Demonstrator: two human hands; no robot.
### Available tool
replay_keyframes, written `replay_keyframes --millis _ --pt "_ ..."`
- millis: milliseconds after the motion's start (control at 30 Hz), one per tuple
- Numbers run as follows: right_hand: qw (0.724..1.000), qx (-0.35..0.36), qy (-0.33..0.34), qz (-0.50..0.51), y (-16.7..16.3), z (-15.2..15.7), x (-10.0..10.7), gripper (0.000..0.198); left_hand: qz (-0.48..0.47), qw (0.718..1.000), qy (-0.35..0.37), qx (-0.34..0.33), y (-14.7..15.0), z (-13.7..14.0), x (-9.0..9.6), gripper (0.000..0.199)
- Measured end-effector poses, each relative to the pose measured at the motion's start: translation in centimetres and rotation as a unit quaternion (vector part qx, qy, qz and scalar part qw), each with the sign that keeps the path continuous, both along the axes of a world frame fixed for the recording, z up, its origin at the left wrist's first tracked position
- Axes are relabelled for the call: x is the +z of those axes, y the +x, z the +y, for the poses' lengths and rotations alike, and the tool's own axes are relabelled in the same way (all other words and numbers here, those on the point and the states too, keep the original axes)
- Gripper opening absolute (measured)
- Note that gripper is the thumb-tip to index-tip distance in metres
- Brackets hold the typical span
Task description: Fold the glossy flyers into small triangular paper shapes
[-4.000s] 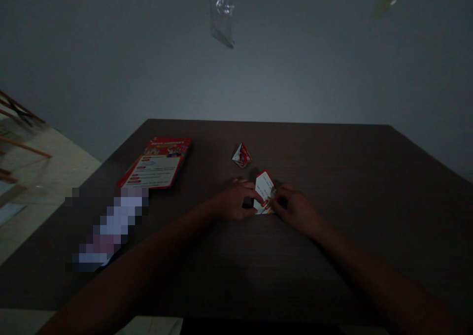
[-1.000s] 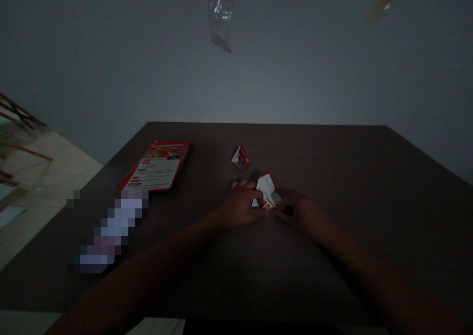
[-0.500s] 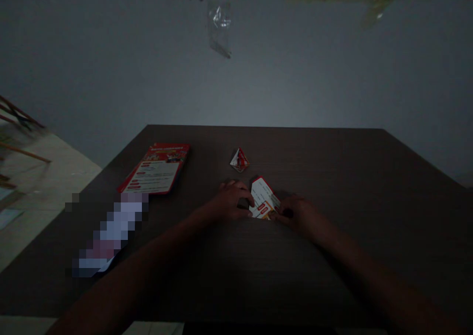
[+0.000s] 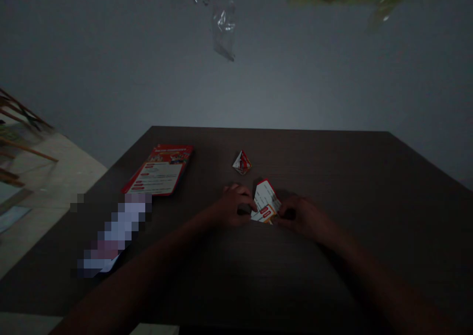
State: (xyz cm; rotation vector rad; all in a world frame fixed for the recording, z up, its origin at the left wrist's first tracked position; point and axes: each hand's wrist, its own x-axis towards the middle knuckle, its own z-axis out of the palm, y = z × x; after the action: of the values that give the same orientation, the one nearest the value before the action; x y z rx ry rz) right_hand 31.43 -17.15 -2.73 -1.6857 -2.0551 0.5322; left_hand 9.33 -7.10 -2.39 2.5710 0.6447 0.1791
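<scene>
A folded paper leaflet [image 4: 265, 201], white with red edges and printed text, lies on the table between my hands. My left hand [image 4: 235, 206] is at its left edge, thumb and fingers curled and closed on the paper's side. At the lower right edge, my right hand [image 4: 297, 216] pinches the paper between thumb and fingers. Just beyond the leaflet stands a small folded paper shape [image 4: 242, 162], pointed at the top, in red and white. Dim light leaves the fingertips hard to make out.
A stack of red and white printed leaflets [image 4: 160, 172] lies on the dark table [image 4: 332, 162] at the left. Nearer me is a blurred-out pale object [image 4: 118, 236]. Clear plastic [image 4: 223, 29] hangs on the wall behind. Wooden legs [image 4: 29, 150] stand on the floor at far left.
The whole view has shifted slightly, so everything appears a little further right. Both hands stay at the leaflet's edges, with no clear change in its folds.
</scene>
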Motion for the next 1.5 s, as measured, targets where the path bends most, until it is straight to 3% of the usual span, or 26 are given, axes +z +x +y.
replay_keyframes --millis 267,433,600,833,1000,1133,1233,1367,1500 --pt "0.993 -0.082 0.078 0.019 0.9 0.9 -0.1 0.024 -0.034 0.998 0.050 -0.023 0.5 -0.9 -0.1 0.030" --pt "0.992 -0.078 0.099 0.028 1.5 1.3 -0.9 0.034 -0.048 0.996 0.073 -0.029 0.9 -1.0 -0.3 0.030" --pt "0.992 -0.068 0.104 0.016 1.7 1.5 -1.3 0.035 -0.080 0.991 0.105 -0.026 1.1 -1.6 -0.2 0.032" --pt "0.992 -0.076 0.101 0.019 1.7 1.4 -1.4 0.034 -0.060 0.980 0.144 -0.126 1.6 -3.4 0.4 0.034" --pt "0.994 -0.081 0.043 0.060 2.0 1.0 -1.2 0.030 -0.022 0.977 0.182 -0.112 1.8 -2.9 0.1 0.023" --pt "0.995 -0.041 0.057 0.066 2.1 0.6 -0.7 0.024 -0.012 0.979 0.179 -0.091 1.5 -2.0 -0.5 0.021" --pt "0.995 0.041 0.060 0.062 1.7 0.3 0.0 0.023 -0.018 0.981 0.169 -0.093 1.4 -1.7 -1.0 0.023" --pt "0.991 0.127 0.038 0.032 1.0 -0.4 0.5 0.042 -0.035 0.983 0.144 -0.111 0.9 -1.5 -0.9 0.024" --pt "0.989 0.148 0.014 0.014 0.9 -0.7 0.0 0.051 -0.033 0.986 0.095 -0.134 0.1 -1.5 0.1 0.039"
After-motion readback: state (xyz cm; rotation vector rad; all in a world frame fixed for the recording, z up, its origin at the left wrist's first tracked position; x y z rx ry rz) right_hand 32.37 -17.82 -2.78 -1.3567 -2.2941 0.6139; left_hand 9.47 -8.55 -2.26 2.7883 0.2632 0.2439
